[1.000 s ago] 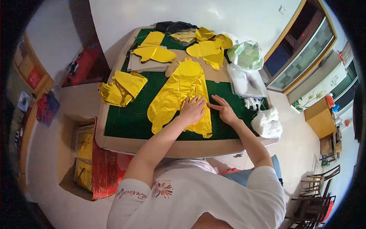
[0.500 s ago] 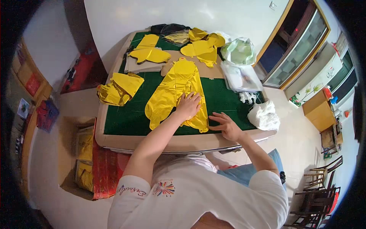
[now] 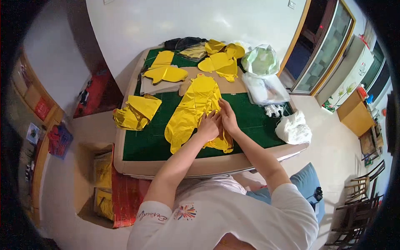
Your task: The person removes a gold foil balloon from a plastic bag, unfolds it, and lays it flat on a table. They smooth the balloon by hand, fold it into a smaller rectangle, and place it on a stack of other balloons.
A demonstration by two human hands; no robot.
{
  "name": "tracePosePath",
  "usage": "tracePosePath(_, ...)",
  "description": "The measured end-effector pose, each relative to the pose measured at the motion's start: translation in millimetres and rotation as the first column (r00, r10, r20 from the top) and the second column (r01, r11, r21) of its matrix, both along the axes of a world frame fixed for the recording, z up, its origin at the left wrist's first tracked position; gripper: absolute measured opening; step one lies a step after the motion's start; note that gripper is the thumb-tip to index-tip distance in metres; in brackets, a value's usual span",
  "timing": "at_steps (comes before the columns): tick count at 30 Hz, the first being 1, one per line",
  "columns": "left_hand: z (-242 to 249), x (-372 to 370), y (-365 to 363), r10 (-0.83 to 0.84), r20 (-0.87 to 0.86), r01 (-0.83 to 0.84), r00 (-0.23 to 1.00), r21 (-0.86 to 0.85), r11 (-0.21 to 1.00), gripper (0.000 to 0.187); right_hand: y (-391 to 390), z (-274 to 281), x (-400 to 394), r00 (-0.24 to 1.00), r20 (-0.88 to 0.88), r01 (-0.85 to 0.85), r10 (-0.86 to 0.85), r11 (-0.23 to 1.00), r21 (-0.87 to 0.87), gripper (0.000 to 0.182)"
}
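A flat, shiny yellow foil balloon (image 3: pixel 187 121), apparently deflated, is spread on the green tabletop in front of me. My left hand (image 3: pixel 210 126) lies on its right half with the fingers stretched out over the foil. Right beside it, my right hand (image 3: pixel 228 119) touches the balloon's right edge. Its fingers are extended and close together, with the side of the hand turned down. Creases run through the foil around both hands. Part of the balloon's lower right is covered by my hands and wrists.
Folded yellow foil (image 3: pixel 137 112) sits at the left of the table. Flat yellow pieces (image 3: pixel 166 74) and more foil (image 3: pixel 221 62) lie at the back. Clear plastic bags (image 3: pixel 264 88) and a white bag (image 3: pixel 293 128) are on the right. A cardboard box (image 3: pixel 85 187) stands on the floor.
My right hand has moved up and left from the table's front edge onto the balloon's right edge, beside my left hand. The whole view has shifted slightly.
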State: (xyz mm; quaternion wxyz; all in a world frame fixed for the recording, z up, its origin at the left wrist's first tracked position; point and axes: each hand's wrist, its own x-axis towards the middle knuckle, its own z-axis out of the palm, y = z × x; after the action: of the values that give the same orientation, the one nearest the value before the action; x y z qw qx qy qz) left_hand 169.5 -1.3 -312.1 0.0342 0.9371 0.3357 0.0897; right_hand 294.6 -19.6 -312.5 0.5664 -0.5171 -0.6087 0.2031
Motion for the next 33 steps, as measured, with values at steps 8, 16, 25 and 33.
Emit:
tracePosePath(8,3,-1,-3,0.013,0.115,-0.012,0.993,-0.013,1.0,0.048,-5,-7,-1,0.996,0.004,0.089,-0.089,0.995,-0.052,0.038)
tracePosePath(16,13,-31,27,0.03,0.601,0.016,0.799,-0.071,0.997,0.03,-9,1,-6,0.994,0.07,0.088,-0.079,0.988,-0.128,0.029)
tracePosePath(25,41,-101,67,0.732,0.133,-0.689,0.669,-0.257,0.677,0.045,-13,-3,-14,0.89,0.451,0.09,-0.065,0.995,-0.033,0.022)
tracePosePath(33,49,-52,115,0.8,-0.044,-0.726,0.598,-0.451,0.519,0.067,-12,-10,-12,0.872,0.485,0.05,-0.067,0.998,0.047,0.023)
